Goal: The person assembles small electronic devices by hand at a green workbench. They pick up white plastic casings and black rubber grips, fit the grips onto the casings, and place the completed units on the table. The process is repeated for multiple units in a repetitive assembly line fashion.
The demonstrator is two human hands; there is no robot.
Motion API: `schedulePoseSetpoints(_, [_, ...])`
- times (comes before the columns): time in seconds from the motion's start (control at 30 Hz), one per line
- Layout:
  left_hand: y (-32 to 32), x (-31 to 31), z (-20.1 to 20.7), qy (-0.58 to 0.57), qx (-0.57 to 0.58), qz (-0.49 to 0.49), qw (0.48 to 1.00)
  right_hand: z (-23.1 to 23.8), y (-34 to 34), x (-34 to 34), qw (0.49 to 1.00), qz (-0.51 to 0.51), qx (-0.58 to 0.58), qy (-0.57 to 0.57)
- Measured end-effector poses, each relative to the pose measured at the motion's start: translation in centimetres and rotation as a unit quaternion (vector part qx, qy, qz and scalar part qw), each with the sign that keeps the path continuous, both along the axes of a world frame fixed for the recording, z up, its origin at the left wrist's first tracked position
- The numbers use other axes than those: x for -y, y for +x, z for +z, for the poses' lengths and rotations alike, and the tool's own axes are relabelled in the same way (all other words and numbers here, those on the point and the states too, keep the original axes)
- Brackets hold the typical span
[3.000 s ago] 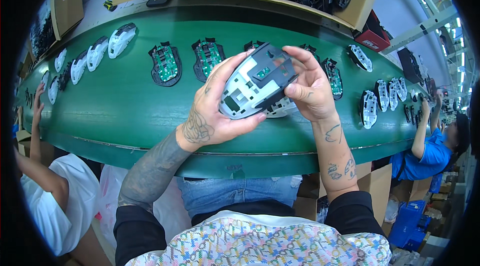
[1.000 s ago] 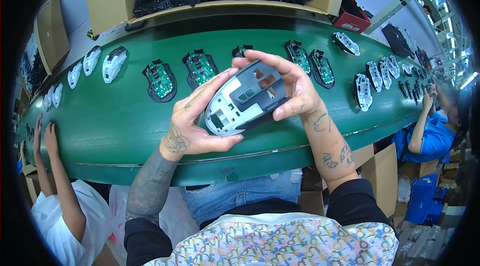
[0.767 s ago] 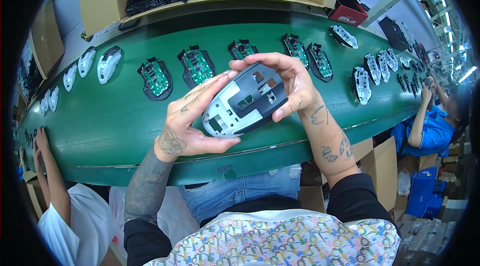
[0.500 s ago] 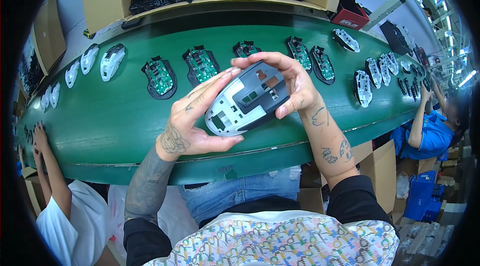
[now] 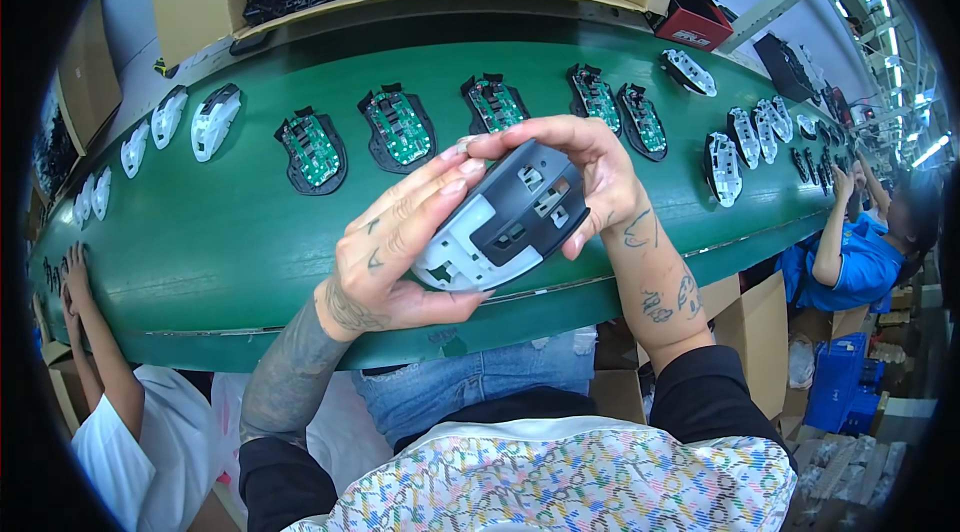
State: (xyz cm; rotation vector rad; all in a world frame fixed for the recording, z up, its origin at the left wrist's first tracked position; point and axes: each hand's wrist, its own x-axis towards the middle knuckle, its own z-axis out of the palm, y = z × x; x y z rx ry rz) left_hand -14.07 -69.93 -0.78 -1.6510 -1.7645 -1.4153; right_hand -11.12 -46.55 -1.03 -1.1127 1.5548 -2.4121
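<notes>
Between my two hands, above the near side of the green belt, is a black and white computer mouse shell (image 5: 515,222) with several cut-out openings. My left hand (image 5: 395,252) wraps its white end, thumb along the near edge. On the dark end, my right hand (image 5: 590,167) grips with fingers over the far edge and thumb at the near right side. Behind my hands lie mouse bases with green circuit boards, among them one (image 5: 400,127) left of centre, one (image 5: 495,104) just beyond my fingers and one (image 5: 643,122) to the right.
White mouse shells lie on the green belt (image 5: 200,252), some at left (image 5: 217,122), others at right (image 5: 723,169). A cardboard box (image 5: 200,2) of black plastic parts stands at the back, near a red box (image 5: 692,17). Co-workers sit at left (image 5: 150,442) and right (image 5: 850,262).
Both hands have tilted the mouse shell, so its dark side shows more and its white end less. My grip stays on it. The view has shifted slightly.
</notes>
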Motion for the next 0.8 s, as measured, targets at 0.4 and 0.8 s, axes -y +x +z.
schedulePoseSetpoints(0.4, [0.5,-0.4,-0.9,0.017,0.282,0.057,0.958,0.3,0.9,4.1,0.972,-0.192,0.133,0.039])
schedulePoseSetpoints(0.8, [0.8,-0.1,-0.2,-0.024,0.012,0.168,0.985,-0.4,1.3,5.1,0.971,-0.154,0.182,-0.005])
